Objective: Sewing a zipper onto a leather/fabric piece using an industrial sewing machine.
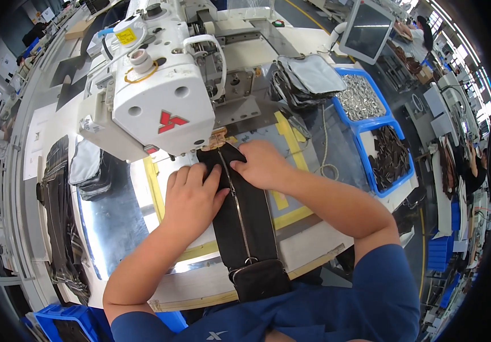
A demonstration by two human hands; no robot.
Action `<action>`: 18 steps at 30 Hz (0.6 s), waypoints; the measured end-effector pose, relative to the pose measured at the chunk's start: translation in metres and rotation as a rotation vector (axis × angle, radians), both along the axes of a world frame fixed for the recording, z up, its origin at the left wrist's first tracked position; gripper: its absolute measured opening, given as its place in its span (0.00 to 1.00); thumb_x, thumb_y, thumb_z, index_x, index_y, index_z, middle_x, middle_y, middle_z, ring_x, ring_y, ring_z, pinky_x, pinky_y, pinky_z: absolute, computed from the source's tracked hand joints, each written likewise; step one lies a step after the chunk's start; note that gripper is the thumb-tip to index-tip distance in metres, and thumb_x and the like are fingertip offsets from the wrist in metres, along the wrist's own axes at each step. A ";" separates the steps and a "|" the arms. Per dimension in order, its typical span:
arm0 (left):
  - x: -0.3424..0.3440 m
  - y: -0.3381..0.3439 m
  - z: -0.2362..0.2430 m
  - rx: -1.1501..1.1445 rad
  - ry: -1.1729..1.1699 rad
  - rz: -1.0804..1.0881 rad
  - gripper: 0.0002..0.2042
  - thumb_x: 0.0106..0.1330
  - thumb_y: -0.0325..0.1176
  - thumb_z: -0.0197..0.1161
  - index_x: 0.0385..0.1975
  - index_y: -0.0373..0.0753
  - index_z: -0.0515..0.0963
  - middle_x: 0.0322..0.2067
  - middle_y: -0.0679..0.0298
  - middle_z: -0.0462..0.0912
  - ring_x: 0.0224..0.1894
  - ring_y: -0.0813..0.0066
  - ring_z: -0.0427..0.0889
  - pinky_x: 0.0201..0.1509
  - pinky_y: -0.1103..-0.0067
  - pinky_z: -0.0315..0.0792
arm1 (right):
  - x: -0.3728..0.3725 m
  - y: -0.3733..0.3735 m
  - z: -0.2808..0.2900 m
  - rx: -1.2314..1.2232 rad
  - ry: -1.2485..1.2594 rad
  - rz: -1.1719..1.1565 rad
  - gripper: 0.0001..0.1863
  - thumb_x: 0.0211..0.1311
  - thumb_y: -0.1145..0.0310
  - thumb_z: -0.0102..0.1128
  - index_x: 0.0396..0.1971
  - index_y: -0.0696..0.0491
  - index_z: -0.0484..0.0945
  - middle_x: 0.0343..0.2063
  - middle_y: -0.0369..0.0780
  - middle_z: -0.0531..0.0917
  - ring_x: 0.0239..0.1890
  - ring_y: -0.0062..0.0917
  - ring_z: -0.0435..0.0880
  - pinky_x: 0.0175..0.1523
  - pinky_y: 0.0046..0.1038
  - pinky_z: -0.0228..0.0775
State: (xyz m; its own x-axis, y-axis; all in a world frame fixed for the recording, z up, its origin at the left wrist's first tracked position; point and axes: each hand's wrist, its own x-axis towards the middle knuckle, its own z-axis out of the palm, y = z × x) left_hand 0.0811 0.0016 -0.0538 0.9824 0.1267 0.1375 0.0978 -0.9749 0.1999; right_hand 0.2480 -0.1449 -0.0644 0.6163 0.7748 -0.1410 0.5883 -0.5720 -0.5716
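A long black fabric strap (251, 214) with a metal zipper runs from my body to the head of a white sewing machine (160, 108). At its near end hangs a small black zipped pouch (261, 280) with a metal ring. My left hand (191, 196) rests on the strap's left edge, fingers slightly apart, index finger and thumb over the fabric. On the right edge, close to the needle area, my right hand (261, 164) pinches the strap between thumb and curled fingers. The machine head partly hides the strap's far end.
Blue trays hold metal pieces (362, 100) and dark strips (391, 157) at the right. A stack of grey and black fabric pieces (305, 77) lies behind, another (90, 171) at the left beside dark hanging strips (60, 216). Yellow tape (153, 185) marks the work plate.
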 end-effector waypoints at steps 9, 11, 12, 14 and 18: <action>0.008 0.010 -0.013 0.016 -0.056 -0.296 0.47 0.53 0.63 0.76 0.64 0.26 0.76 0.63 0.43 0.80 0.64 0.45 0.79 0.73 0.58 0.69 | 0.005 -0.001 0.000 0.025 -0.053 0.082 0.17 0.65 0.59 0.68 0.32 0.60 0.83 0.32 0.56 0.86 0.41 0.57 0.85 0.47 0.52 0.77; 0.007 0.007 -0.013 0.082 -0.056 -0.290 0.48 0.54 0.65 0.75 0.63 0.26 0.76 0.63 0.43 0.80 0.64 0.46 0.80 0.72 0.59 0.69 | 0.002 -0.004 0.000 -0.002 -0.023 0.081 0.16 0.67 0.60 0.66 0.33 0.60 0.83 0.34 0.55 0.86 0.43 0.56 0.86 0.50 0.51 0.77; 0.007 0.006 -0.012 0.114 -0.056 -0.297 0.48 0.54 0.66 0.73 0.63 0.26 0.76 0.63 0.44 0.80 0.64 0.47 0.80 0.72 0.59 0.69 | 0.001 -0.005 0.000 -0.030 0.005 0.083 0.15 0.68 0.62 0.64 0.34 0.61 0.82 0.36 0.54 0.87 0.45 0.54 0.86 0.53 0.51 0.78; 0.007 0.007 -0.012 0.144 -0.050 -0.307 0.48 0.55 0.67 0.72 0.63 0.26 0.76 0.63 0.44 0.81 0.64 0.48 0.80 0.71 0.59 0.69 | -0.001 -0.008 0.003 0.026 0.015 0.078 0.15 0.69 0.61 0.63 0.34 0.60 0.82 0.35 0.53 0.87 0.43 0.55 0.86 0.51 0.51 0.78; 0.012 0.010 -0.011 0.107 -0.051 -0.282 0.50 0.52 0.69 0.73 0.63 0.26 0.77 0.65 0.45 0.79 0.60 0.54 0.80 0.63 0.63 0.70 | 0.001 -0.004 0.005 -0.001 0.039 0.055 0.14 0.69 0.62 0.63 0.34 0.60 0.82 0.33 0.53 0.87 0.41 0.55 0.87 0.48 0.52 0.78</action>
State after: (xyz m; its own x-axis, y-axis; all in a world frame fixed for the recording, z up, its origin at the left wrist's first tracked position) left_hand 0.0935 0.0116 -0.0652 0.9682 -0.1680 0.1855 -0.1873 -0.9780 0.0923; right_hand 0.2486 -0.1493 -0.0592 0.5670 0.8070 -0.1653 0.5960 -0.5404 -0.5939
